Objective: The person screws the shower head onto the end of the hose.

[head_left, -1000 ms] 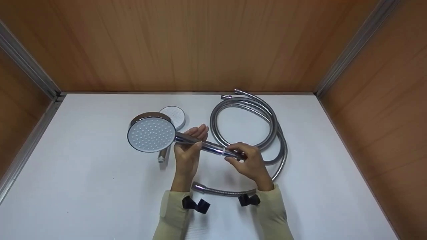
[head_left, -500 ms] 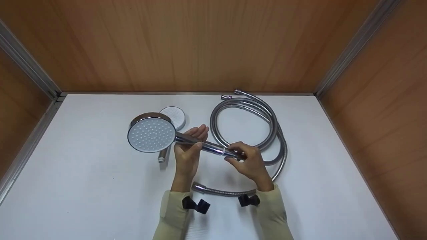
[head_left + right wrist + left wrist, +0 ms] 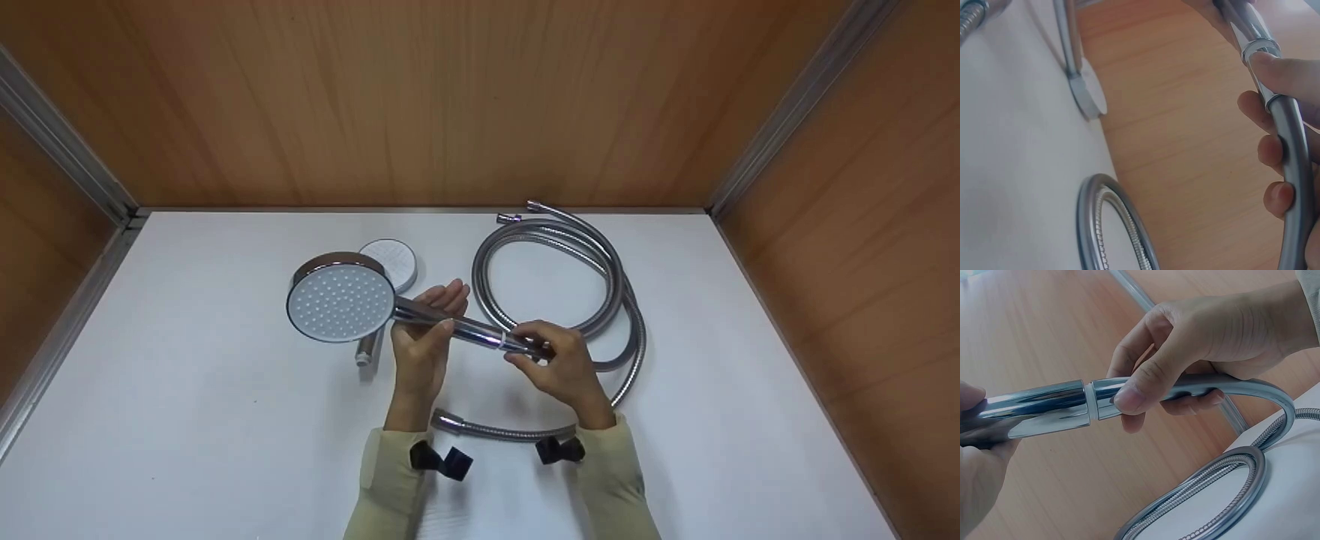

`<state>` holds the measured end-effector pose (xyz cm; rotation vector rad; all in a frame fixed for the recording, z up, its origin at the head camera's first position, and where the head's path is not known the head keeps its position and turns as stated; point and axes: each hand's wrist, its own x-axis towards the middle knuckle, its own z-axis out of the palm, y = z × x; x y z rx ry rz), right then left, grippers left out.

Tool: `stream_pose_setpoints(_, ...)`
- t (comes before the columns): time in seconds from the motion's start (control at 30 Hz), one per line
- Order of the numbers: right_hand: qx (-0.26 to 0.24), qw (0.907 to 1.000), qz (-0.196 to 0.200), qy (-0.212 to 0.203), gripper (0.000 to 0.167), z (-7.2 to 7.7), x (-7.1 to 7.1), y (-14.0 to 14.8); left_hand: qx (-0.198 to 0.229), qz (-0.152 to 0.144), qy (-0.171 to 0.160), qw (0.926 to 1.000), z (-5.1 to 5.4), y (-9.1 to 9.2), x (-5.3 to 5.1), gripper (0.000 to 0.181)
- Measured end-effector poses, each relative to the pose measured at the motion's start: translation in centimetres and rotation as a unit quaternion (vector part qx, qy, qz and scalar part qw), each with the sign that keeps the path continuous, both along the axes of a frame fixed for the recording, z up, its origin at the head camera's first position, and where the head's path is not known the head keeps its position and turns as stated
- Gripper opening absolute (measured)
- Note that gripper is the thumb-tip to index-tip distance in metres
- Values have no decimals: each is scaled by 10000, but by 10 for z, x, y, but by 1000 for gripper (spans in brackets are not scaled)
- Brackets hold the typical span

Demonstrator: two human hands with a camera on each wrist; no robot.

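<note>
A large shower head (image 3: 340, 305) with a pale nozzle face is held above the table, its chrome handle slanting down to the right. My left hand (image 3: 420, 356) holds that handle between thumb and palm, the other fingers extended behind it. At the handle's end, my right hand (image 3: 566, 364) grips the chrome nut (image 3: 1107, 395) of a smooth grey shower hose (image 3: 1296, 169). Handle and nut are in line, with a thin pale ring (image 3: 1091, 400) showing between them. In the right wrist view the thumb presses on the nut while the fingers wrap the hose.
Behind the held head lies a smaller white shower head (image 3: 397, 262), handle toward me. Coiled hose (image 3: 480, 281) lies at the right, including a ribbed metal hose (image 3: 517, 434) whose end fitting (image 3: 448, 421) lies near my wrists. Wooden panels (image 3: 420, 105) enclose the white table (image 3: 225, 450).
</note>
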<state>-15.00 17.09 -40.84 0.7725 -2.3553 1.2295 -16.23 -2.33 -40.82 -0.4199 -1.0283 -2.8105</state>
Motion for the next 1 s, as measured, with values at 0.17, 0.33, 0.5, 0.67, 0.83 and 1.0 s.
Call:
stream_pose_setpoints(0.17,49,10000,11,27,33,-2,-2,0,-215,66,-62,9997,1,0,1,43)
stream_pose_setpoints(0.33,27,10000,2,24,34,-3,-3,0,-236,85,-141,9996,1,0,1,43)
stream_pose_setpoints(0.5,-17,10000,-33,7,29,-3,-2,0,-156,78,-137,9998,2,1,1,43)
stream_pose_setpoints(0.67,-79,10000,-43,-21,27,-3,-2,0,-92,63,-91,9999,1,1,0,42)
stream_pose_setpoints(0.83,-70,9999,-44,-70,26,-2,-1,0,-67,47,-80,9999,0,1,0,42)
stream_pose_setpoints(1.0,-25,10000,-54,-73,27,-1,-1,0,-123,37,-107,9999,0,0,1,43)
